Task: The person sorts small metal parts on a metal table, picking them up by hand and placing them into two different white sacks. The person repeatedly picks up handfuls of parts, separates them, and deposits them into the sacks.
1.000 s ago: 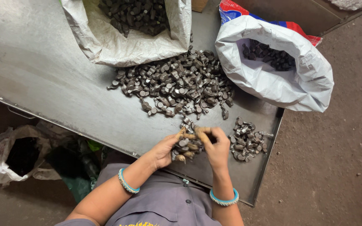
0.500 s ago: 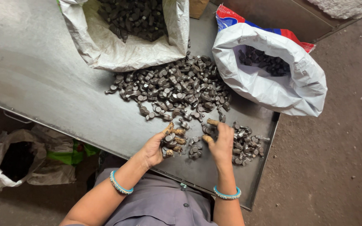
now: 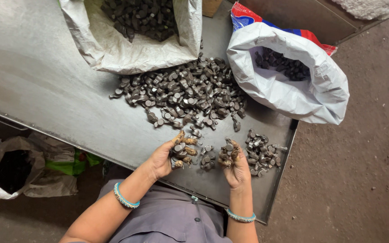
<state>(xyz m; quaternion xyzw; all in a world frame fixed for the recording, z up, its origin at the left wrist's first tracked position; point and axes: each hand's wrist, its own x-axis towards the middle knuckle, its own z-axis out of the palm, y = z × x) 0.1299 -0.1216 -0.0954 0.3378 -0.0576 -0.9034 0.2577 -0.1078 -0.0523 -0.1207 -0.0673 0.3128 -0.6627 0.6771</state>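
My left hand (image 3: 169, 155) holds a handful of small dark metal parts over the near edge of a grey metal table (image 3: 46, 90). My right hand (image 3: 232, 164) is closed on a few more of the same parts beside it. Both hands have dirty, orange-stained fingertips. A few loose parts (image 3: 207, 157) lie on the table between the hands. A small pile of parts (image 3: 262, 153) sits just right of my right hand. A large heap of the same parts (image 3: 185, 92) lies farther back on the table.
A white sack (image 3: 127, 49) full of dark parts stands at the back. A second white sack (image 3: 302, 85) with parts inside sits at the table's right corner. Crumpled plastic bags (image 3: 19, 171) lie on the floor to the left. Dirt floor runs along the right.
Both hands moved apart and slightly away from me, each closing on parts lifted from the small cluster near the table's edge.
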